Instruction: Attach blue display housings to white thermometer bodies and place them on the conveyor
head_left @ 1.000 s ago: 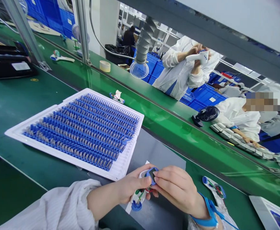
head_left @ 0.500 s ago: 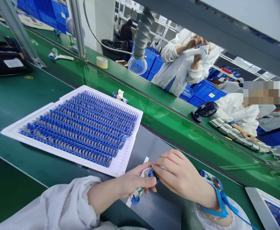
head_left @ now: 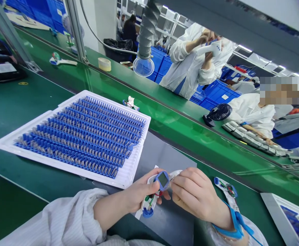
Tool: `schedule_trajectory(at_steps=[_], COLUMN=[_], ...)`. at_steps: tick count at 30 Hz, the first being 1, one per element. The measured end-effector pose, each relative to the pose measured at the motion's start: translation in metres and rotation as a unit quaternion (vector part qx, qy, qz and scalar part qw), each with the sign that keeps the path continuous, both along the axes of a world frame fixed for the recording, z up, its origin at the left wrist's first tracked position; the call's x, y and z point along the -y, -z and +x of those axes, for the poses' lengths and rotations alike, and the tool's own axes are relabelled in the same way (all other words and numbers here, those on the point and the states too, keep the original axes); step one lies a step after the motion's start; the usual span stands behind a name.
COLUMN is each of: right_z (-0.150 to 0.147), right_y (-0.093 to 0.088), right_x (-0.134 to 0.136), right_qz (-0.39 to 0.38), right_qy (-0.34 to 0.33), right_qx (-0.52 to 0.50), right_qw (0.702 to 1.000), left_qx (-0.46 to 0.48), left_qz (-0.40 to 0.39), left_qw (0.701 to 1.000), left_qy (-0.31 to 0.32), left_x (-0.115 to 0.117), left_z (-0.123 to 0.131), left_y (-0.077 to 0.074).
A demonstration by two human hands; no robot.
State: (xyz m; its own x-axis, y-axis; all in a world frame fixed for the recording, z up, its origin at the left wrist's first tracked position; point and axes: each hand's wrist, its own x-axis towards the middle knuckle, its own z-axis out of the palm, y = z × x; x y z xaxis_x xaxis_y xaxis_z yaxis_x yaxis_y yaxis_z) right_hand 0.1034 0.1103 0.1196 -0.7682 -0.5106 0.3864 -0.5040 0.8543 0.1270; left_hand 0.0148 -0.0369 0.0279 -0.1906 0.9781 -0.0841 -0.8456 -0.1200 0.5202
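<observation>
In my left hand (head_left: 139,194) is an open white handheld device (head_left: 151,205) with green boards and red wire inside. Its small grey screen (head_left: 162,179), set in a blue frame, faces up beside my left thumb. A round blue part (head_left: 147,212) sits at the device's lower end. My right hand (head_left: 194,191) is closed close to the screen, fingertips pinched on a thin white piece (head_left: 175,173); whether this belongs to the device I cannot tell. Right of my right hand, a second open device (head_left: 227,189) lies on the bench.
A white tray (head_left: 136,167) with rows of blue parts lies at left on the green bench (head_left: 70,189). A grey mat (head_left: 162,150) is beneath my hands. Another tray (head_left: 269,205) stands at right. Beyond the green belt (head_left: 180,131), a co-worker (head_left: 187,61) handles a white device.
My right hand has moved slightly right, off the device, uncovering the blue-framed screen and the white piece at its fingertips. My left hand keeps its hold on the device.
</observation>
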Motion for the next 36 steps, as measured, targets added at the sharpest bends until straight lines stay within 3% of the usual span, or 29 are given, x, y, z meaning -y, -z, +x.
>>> schedule_trajectory(at_steps=[5, 9, 16, 26, 29, 36], right_z=[0.007, 0.008, 0.016, 0.018, 0.014, 0.011], right_y=[0.021, 0.031, 0.03, 0.033, 0.033, 0.034], right_x=[-0.002, -0.001, -0.005, -0.005, -0.002, -0.001], right_qz=[-0.088, -0.111, -0.098, -0.141, -0.131, -0.123], right_qy=[-0.03, -0.038, -0.032, -0.049, -0.059, -0.068], right_qx=[-0.097, -0.055, -0.018, 0.054, 0.085, 0.093], right_qw=[0.991, 0.992, 0.994, 0.987, 0.986, 0.986], left_qx=[0.022, 0.035, -0.152, -0.22, -0.297, -0.474], left_qz=[0.028, 0.019, -0.051, -0.026, -0.034, -0.066], left_qw=[0.999, 0.999, 0.986, 0.975, 0.954, 0.873], left_qy=[0.014, 0.038, -0.048, 0.005, -0.007, -0.093], left_x=[0.001, 0.001, 0.001, 0.004, 0.005, 0.005], left_z=[0.003, 0.005, 0.005, 0.004, 0.004, 0.007], left_y=[0.002, 0.004, 0.002, 0.002, -0.002, -0.008])
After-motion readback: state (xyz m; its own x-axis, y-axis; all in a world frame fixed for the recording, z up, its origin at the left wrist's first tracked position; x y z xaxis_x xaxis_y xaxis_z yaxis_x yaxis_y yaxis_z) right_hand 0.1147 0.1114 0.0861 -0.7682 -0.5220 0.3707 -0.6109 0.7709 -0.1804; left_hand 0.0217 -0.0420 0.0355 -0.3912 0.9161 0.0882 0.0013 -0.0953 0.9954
